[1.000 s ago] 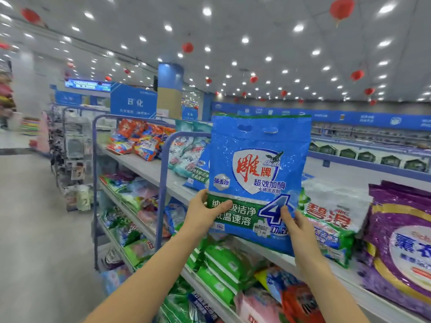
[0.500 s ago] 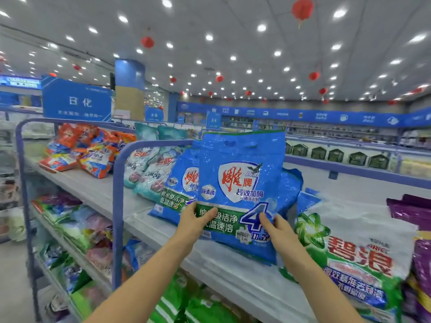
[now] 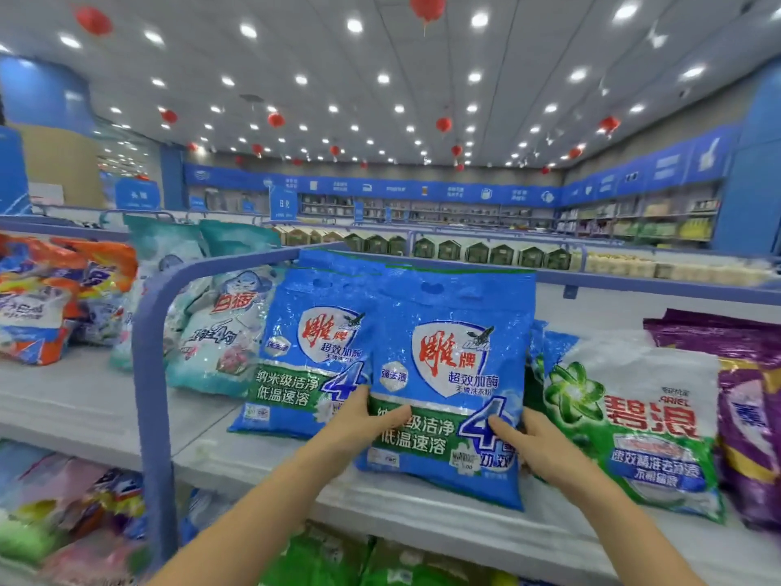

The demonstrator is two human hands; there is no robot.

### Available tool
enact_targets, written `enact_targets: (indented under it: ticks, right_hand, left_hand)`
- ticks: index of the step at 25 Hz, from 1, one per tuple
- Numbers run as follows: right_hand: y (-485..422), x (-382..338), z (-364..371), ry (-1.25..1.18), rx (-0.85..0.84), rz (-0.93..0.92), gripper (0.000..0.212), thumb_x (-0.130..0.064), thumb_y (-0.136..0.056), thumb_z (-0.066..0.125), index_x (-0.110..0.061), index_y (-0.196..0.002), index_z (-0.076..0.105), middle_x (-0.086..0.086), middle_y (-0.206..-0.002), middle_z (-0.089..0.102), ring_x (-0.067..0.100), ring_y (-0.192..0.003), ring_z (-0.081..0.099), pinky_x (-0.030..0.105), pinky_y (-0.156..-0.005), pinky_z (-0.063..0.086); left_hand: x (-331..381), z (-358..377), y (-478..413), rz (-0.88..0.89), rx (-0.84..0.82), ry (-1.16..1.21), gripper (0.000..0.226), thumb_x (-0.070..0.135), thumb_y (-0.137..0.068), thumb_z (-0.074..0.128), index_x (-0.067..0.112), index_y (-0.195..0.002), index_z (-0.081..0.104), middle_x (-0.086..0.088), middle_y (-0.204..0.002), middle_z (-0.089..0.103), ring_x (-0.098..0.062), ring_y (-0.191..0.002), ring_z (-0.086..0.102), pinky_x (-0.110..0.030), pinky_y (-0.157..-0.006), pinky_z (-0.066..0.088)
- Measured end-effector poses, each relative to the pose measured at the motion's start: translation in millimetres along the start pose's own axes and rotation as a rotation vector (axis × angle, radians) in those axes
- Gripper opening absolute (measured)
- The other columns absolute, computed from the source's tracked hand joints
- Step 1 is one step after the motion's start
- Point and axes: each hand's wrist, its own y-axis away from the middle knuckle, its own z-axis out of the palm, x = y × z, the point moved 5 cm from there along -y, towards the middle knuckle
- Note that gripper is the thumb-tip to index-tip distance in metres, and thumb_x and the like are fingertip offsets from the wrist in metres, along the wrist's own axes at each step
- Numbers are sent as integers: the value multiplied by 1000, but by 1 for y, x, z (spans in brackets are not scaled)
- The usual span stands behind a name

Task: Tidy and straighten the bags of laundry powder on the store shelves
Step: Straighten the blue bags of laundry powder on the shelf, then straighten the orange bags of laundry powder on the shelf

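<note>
The blue bag (image 3: 448, 374) stands upright on the shelf (image 3: 422, 518) between your hands: your left hand (image 3: 363, 425) grips its lower left edge, your right hand (image 3: 536, 446) its lower right. A matching blue bag (image 3: 304, 357) sits beyond your left hand, a green-and-white bag (image 3: 634, 416) beside your right.

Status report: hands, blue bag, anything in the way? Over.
Left hand and right hand grip the blue bag low down. Bag upright on the shelf. Crowded by the second blue bag and the green bag.
</note>
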Motion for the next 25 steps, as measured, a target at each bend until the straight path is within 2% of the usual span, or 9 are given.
enact_targets:
  ticks: [2, 4, 8, 9, 11, 14, 18, 22, 25]
  right_hand:
    - [7, -5, 3, 13, 61, 18, 8, -18, -93, 52, -18, -101, 54, -3, -86, 67, -2, -58, 65, 10, -45, 44]
    - [11, -7, 5, 72, 131, 31, 15, -21, -94, 52, -16, -108, 53, 1, -95, 67, 4, -67, 65, 10, -45, 43]
    - [14, -7, 9, 170, 245, 30, 31, -27, -93, 53, -14, -121, 49, 5, -115, 64, 19, -97, 63, 28, -73, 51]
    - [16, -6, 9, 155, 271, 52, 33, -29, -93, 53, -13, -121, 48, 5, -115, 63, 19, -97, 62, 32, -77, 52]
    - [23, -8, 10, 136, 286, 84, 36, -30, -94, 52, -10, -123, 42, 2, -108, 61, 15, -91, 60, 30, -73, 50]
    - [40, -20, 9, 119, 294, 56, 43, -26, -94, 52, -11, -130, 35, 1, -107, 54, 12, -91, 54, 19, -63, 43]
    - [75, -41, -8, 239, 411, -135, 32, -21, -93, 54, -12, -123, 49, 0, -112, 53, 15, -103, 51, 23, -77, 42]
    - [128, -61, -22, 352, 400, -360, 10, -15, -91, 56, -24, -94, 61, -4, -91, 67, 10, -85, 61, 23, -74, 48]
    - [173, -39, -26, 330, 303, -350, 16, -11, -91, 56, -26, -87, 62, -4, -79, 68, 10, -72, 61, 17, -66, 47]
  left_hand:
    - [-1, -1, -3, 7, -30, -30, 75, 43, -84, 64, 13, -143, 28, -4, -147, 39, -20, -125, 45, -37, -109, 35]
    - [-2, 0, -4, 24, -37, -49, 84, 44, -87, 59, 12, -149, 12, -5, -155, 22, -23, -139, 26, -36, -112, 24]
    - [-5, 6, -6, 41, -62, 14, 86, 42, -88, 58, 11, -149, 6, -6, -156, 17, -25, -141, 22, -40, -112, 23]
    - [-9, 6, -9, 14, -81, 51, 88, 44, -87, 59, 13, -150, 4, -4, -156, 16, -25, -141, 22, -42, -112, 23]
    - [-11, 2, -7, 4, -78, 82, 89, 46, -85, 60, 15, -149, 7, -5, -155, 17, -26, -139, 25, -44, -111, 26]
    - [-4, -8, 1, 72, -9, 27, 69, 40, -87, 60, 13, -142, 27, -9, -140, 39, -22, -118, 43, -36, -94, 38]
    - [13, -25, 29, 276, 165, 25, 43, 28, -87, 64, 12, -123, 46, -6, -113, 56, -22, -105, 56, -34, -84, 44]
    - [29, -22, 93, 703, 368, 48, 9, 11, -87, 63, 15, -94, 59, -1, -86, 67, -15, -81, 63, -25, -77, 52]
    - [13, 14, 134, 806, 301, -15, 7, 23, -83, 61, 17, -88, 60, 3, -77, 67, -9, -70, 64, -17, -67, 50]
